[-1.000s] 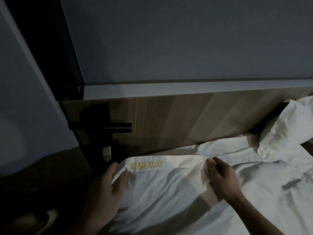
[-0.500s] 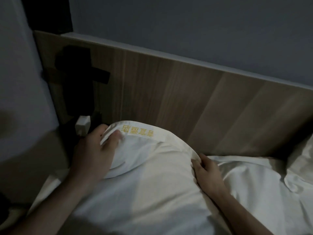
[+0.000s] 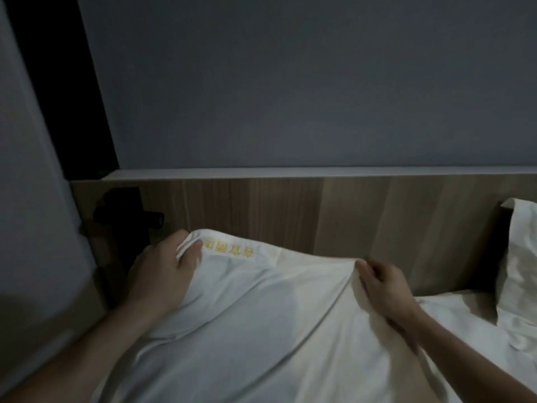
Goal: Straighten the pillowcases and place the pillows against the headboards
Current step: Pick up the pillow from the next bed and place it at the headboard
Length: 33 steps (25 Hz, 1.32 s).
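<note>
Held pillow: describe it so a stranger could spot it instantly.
Find the wooden headboard. Before its left end, both hands grip a white pillow. Unlike the second pillow at far right, it has yellow embroidered lettering along its top edge.

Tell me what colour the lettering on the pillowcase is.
Yellow-gold lettering on the white pillowcase, clearest in the head view.

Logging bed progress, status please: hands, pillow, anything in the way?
Left hand and right hand both grip the embroidered pillow by its top edge. Pillow up at the headboard. Second pillow leaning far right. Nothing blocking.
</note>
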Each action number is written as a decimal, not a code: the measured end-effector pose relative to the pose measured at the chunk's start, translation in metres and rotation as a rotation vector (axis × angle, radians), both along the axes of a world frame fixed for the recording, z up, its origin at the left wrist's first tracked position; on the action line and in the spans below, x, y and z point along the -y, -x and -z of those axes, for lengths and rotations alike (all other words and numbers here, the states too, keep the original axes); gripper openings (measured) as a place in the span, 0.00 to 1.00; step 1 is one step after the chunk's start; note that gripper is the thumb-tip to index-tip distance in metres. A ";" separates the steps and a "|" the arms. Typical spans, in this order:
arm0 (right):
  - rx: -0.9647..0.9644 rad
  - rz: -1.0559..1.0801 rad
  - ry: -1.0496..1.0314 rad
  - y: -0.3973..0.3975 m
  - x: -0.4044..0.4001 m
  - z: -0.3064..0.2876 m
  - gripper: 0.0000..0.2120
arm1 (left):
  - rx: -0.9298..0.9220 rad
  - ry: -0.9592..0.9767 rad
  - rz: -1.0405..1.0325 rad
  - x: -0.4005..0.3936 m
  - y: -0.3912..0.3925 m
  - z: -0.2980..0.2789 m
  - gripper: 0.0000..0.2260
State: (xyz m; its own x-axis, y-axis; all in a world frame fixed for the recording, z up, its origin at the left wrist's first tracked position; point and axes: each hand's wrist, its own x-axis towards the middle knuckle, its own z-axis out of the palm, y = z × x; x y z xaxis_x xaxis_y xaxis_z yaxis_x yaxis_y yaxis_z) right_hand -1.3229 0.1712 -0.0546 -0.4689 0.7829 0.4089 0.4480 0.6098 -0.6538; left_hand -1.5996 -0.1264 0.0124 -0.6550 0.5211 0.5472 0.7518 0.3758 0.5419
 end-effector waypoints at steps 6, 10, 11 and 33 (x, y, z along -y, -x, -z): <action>-0.191 -0.002 -0.193 -0.005 -0.025 -0.096 0.22 | -0.064 -0.020 -0.014 -0.038 0.000 -0.058 0.16; -0.116 0.009 -0.246 0.004 -0.051 -0.119 0.22 | 0.003 0.037 0.026 -0.055 0.001 -0.060 0.15; -0.082 0.010 -0.248 0.009 -0.062 -0.116 0.22 | 0.014 0.080 0.042 -0.058 -0.001 -0.057 0.15; 0.108 0.127 -0.128 0.060 -0.135 -0.067 0.15 | -0.605 0.627 -0.321 -0.117 0.036 -0.099 0.16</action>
State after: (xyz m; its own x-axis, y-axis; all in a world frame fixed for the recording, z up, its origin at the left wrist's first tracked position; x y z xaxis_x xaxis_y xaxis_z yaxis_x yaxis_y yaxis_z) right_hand -1.3826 0.3059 0.0128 -0.4158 0.7835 0.4618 0.5900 0.6188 -0.5186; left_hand -1.6354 -0.0092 0.1112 -0.5137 0.6807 0.5222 0.6495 0.7063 -0.2817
